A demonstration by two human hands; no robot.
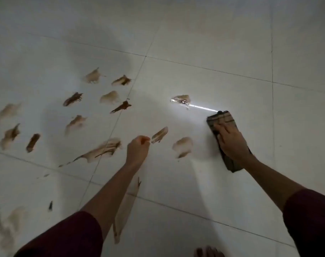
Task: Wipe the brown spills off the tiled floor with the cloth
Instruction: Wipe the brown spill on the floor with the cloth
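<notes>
Several brown spills mark the pale tiled floor (pixel 204 182), most of them left of centre, such as a long smear (pixel 104 149) and a dark streak (pixel 33 142). One spill (pixel 182 100) glints under a bright light streak, and a pale patch (pixel 183 146) lies between my hands. My right hand (pixel 232 140) presses a folded brownish cloth (pixel 222 119) flat on the floor at the right, fingers spread over it. My left hand (pixel 138 148) is curled into a loose fist over the floor, holding nothing, just left of a small spill (pixel 159 134).
Dark grout lines cross the floor and meet at a joint (pixel 145 56) far ahead. A long pale smear (pixel 124 208) runs under my left forearm. Bare toes (pixel 208 252) show at the bottom edge. More faint smears (pixel 7 225) lie at the lower left.
</notes>
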